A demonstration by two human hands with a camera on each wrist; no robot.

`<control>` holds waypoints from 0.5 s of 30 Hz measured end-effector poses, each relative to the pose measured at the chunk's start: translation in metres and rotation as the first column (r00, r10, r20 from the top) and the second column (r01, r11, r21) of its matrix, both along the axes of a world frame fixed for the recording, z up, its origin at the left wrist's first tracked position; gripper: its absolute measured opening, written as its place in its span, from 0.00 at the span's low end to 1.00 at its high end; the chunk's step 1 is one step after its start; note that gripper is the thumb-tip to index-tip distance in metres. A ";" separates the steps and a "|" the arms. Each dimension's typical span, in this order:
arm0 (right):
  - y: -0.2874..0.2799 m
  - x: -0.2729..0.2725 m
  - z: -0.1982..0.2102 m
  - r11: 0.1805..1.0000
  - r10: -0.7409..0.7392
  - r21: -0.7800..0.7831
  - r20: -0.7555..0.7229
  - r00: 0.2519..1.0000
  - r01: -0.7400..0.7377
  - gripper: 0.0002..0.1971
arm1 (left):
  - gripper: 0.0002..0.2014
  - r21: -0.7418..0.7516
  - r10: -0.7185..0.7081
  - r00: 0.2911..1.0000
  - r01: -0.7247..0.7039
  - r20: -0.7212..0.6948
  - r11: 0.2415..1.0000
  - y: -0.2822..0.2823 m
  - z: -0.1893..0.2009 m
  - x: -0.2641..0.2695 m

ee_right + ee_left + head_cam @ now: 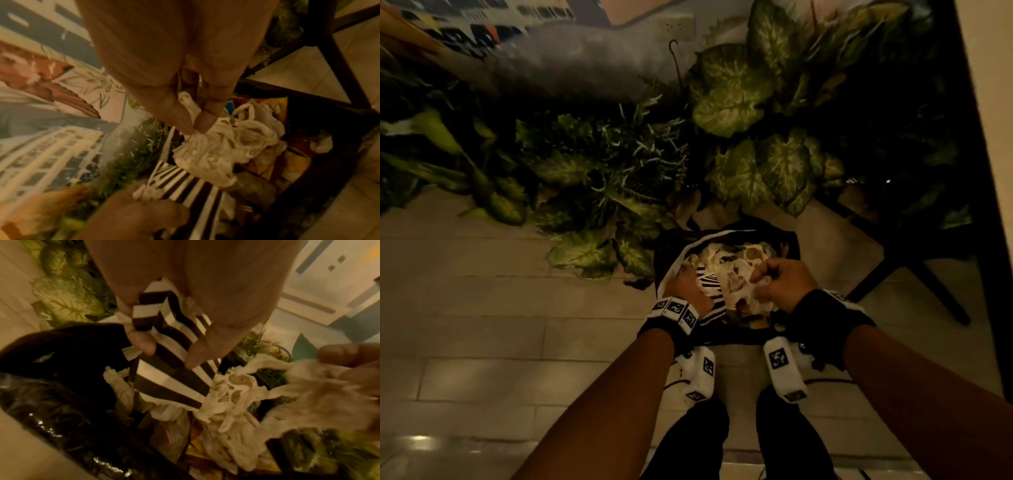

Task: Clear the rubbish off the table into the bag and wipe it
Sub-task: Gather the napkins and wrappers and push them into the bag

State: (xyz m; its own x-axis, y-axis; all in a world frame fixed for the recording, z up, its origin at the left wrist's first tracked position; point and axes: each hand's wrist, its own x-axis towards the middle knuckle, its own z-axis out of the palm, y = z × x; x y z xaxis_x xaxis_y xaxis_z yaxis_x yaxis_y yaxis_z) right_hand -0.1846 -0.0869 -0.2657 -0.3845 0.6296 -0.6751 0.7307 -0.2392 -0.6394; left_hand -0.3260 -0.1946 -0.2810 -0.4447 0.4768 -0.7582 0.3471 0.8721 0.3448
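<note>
Much of the black rubbish bag [729, 236] is hidden under my wrists at lower centre of the head view, and its contents blur together in the dim light. Leafy plants [732, 99] crowd above it, a dark table leg [914, 270] to the right. My left hand [688, 284] grips a striped paper box [170, 369], its long axis slanting down into the bag. My right hand [784, 281] pinches what seems a crumpled white tissue [207, 149] over the opening.
</note>
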 end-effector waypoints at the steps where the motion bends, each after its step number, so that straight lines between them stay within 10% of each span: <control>1: 0.000 0.000 -0.012 0.999 0.041 -0.007 0.041 0.998 -0.041 0.16 | 0.28 -0.032 -0.035 0.999 0.035 -0.008 0.999 0.001 -0.011 -0.001; 15: -0.003 -0.011 -0.100 0.881 0.471 -0.084 0.252 0.845 -0.466 0.24 | 0.40 -0.193 -0.140 0.989 0.146 0.043 0.970 0.008 -0.110 0.007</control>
State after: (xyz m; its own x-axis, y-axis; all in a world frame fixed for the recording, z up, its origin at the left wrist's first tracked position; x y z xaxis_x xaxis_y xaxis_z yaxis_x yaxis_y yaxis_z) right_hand -0.1954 -0.0899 -0.3653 -0.4419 0.4043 -0.8008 0.8963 0.1630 -0.4123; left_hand -0.3189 -0.1868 -0.3915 -0.3590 0.3750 -0.8547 0.4656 0.8656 0.1843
